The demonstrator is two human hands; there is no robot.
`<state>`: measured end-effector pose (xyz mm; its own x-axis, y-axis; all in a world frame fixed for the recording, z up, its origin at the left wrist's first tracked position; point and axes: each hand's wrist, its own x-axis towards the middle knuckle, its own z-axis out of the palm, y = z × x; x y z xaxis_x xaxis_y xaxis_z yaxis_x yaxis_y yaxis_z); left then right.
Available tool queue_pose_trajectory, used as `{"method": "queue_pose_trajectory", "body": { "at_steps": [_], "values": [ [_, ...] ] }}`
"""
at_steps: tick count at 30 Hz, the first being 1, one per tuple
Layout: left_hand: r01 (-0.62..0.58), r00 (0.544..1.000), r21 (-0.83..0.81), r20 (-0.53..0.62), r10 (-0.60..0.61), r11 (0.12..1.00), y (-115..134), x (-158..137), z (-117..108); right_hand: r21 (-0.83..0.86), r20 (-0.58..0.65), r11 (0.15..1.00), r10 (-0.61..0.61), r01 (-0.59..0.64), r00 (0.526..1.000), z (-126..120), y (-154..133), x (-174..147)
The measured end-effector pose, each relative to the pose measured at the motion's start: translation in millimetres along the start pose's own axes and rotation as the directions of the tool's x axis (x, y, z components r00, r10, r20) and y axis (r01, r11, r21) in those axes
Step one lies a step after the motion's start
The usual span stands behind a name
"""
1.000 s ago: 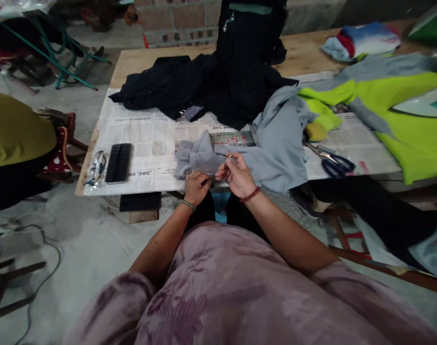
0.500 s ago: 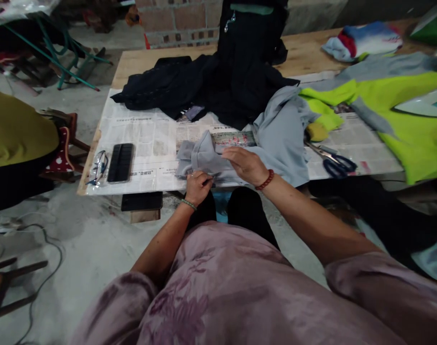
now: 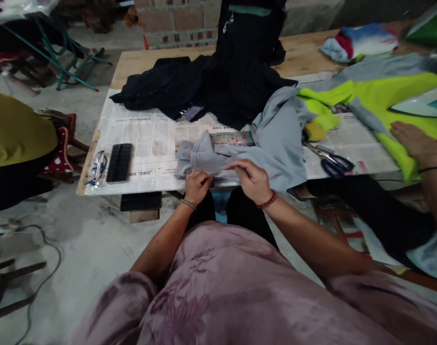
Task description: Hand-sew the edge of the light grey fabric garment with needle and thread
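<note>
A grey garment (image 3: 281, 139) lies bunched at the table's front edge, right in front of me. My left hand (image 3: 197, 187) is closed on the garment's near edge, with a small dark bit showing at the fingertips. Just to the right, my right hand (image 3: 253, 181) hovers over the cloth with thumb and forefinger pinched together. Whatever is between those fingertips is too small to make out. Scissors with dark blue handles (image 3: 335, 164) rest to the right of the garment.
Newspaper covers the table (image 3: 146, 129). A phone (image 3: 119, 163) and glasses (image 3: 99, 167) lie left, dark clothing (image 3: 175, 86) behind. At right, another person's hand (image 3: 415, 141) is over a yellow-green garment (image 3: 379, 96), near an iron (image 3: 422, 103). Someone in olive (image 3: 19, 129) sits left.
My right hand has moved down and a little right, its fingers now pinched rather than extended. The other person's hand has come into view at right. My left hand stays put.
</note>
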<state>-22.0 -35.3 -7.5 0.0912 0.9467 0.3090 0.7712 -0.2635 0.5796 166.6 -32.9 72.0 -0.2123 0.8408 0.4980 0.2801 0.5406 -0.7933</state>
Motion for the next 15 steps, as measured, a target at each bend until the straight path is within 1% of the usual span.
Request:
{"method": "queue_pose_trajectory", "body": {
  "at_steps": [1,4,5,6,7,9,11,13,15],
  "values": [
    [0.002,1.000,-0.003,-0.003,-0.002,1.000,0,0,0,0.035,-0.020,0.999,0.026,-0.026,0.999,2,-5,-10],
    [0.004,1.000,-0.012,-0.012,-0.005,1.000,-1,0,2,0.154,-0.149,0.985,0.104,-0.080,0.983,-1,-25,-41],
    [0.004,1.000,-0.013,-0.013,-0.004,1.000,-1,0,2,0.182,-0.174,0.980,0.110,-0.078,0.979,-5,-32,-51],
    [0.002,1.000,-0.012,-0.012,-0.003,1.000,-2,0,3,0.193,-0.166,0.979,0.102,-0.069,0.981,-10,-39,-60],
    [0.001,1.000,-0.011,-0.013,-0.001,1.000,-2,0,3,0.188,-0.123,0.981,0.080,-0.056,0.989,-16,-45,-69],
    [-0.005,1.000,-0.011,-0.022,0.004,1.000,-3,1,3,0.140,0.039,0.990,0.009,-0.014,0.999,-25,-55,-85],
    [-0.009,0.999,-0.011,-0.039,0.009,1.000,-3,1,3,0.077,0.188,0.997,-0.046,0.032,0.981,-32,-61,-98],
    [-0.011,0.999,-0.017,-0.048,0.011,1.000,-3,2,3,0.043,0.267,0.996,-0.091,0.083,0.959,-35,-67,-108],
    [-0.011,0.999,-0.022,-0.044,0.010,1.000,-2,2,2,0.057,0.287,0.990,-0.137,0.126,0.948,-37,-73,-113]
  ]
}}
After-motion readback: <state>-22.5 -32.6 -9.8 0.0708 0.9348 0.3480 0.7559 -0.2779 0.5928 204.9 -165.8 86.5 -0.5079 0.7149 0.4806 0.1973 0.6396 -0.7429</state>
